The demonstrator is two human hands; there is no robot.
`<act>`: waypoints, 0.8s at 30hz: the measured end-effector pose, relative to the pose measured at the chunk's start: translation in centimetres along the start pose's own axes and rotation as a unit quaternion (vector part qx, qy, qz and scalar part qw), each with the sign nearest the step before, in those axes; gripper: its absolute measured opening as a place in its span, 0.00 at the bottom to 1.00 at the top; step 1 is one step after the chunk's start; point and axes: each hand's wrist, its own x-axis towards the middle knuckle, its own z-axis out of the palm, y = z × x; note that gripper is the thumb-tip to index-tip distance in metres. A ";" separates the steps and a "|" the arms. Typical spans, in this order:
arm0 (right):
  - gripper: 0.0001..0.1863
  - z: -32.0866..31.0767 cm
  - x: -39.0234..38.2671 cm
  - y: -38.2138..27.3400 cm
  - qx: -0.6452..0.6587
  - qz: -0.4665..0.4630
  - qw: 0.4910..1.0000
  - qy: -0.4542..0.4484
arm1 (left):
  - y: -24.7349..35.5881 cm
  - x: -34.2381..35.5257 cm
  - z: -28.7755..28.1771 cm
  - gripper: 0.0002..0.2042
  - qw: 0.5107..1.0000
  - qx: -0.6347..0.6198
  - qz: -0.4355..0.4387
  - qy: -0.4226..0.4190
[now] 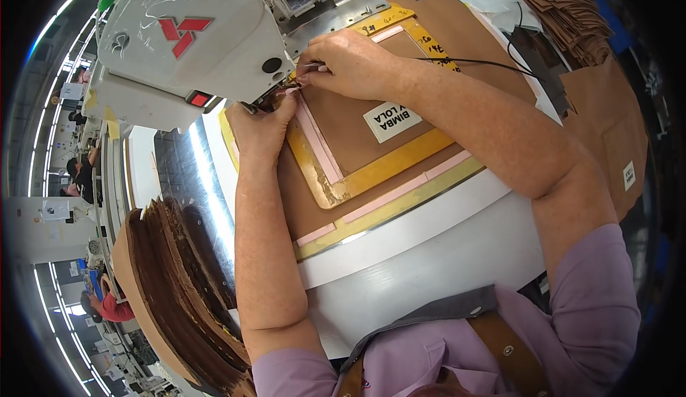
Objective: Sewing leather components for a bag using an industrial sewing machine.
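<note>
Both my hands are at the needle area of a large white sewing machine point(193, 47), over a brown sheet with a yellow frame point(400, 160) on it. My left hand point(261, 131) is closed just under the machine head, its fingertips pinched near the needle; what they hold is too small to make out. Coming in from the right, my right hand point(354, 65) is closed round a slim metal tool point(315, 65), its tip beside the left thumb. Pink strips point(318, 134) line the frame's inner edge. A white label point(391, 120) lies on the brown sheet inside it.
Stacked brown pieces point(179, 275) stand at the left, beside a shiny metal surface point(207, 182). More brown sheets point(564, 11) are piled at the far right. A black cable point(493, 61) runs behind my right forearm. Other people work in the left background.
</note>
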 end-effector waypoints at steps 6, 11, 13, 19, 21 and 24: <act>0.09 0.1 0.0 0.1 -0.009 -0.013 1.000 0.010 | -0.1 -0.1 0.2 0.16 1.000 -0.022 -0.009 -0.014; 0.09 0.2 0.0 0.0 -0.009 -0.022 1.000 0.019 | 0.6 -0.2 0.4 0.19 0.999 -0.018 -0.035 -0.026; 0.09 0.2 0.0 0.0 -0.011 -0.026 0.999 0.024 | 0.6 -0.2 0.4 0.20 0.999 -0.022 -0.033 -0.024; 0.11 0.3 0.0 0.4 -0.016 -0.017 1.000 0.019 | -0.2 0.1 0.6 0.23 0.998 -0.050 -0.038 -0.024; 0.11 0.3 0.1 0.5 -0.004 -0.008 1.000 0.008 | -0.5 0.2 0.6 0.24 0.996 -0.077 -0.045 -0.024; 0.11 0.4 0.2 0.6 0.006 -0.010 1.000 0.020 | -0.3 0.2 0.8 0.25 0.997 -0.054 -0.051 -0.002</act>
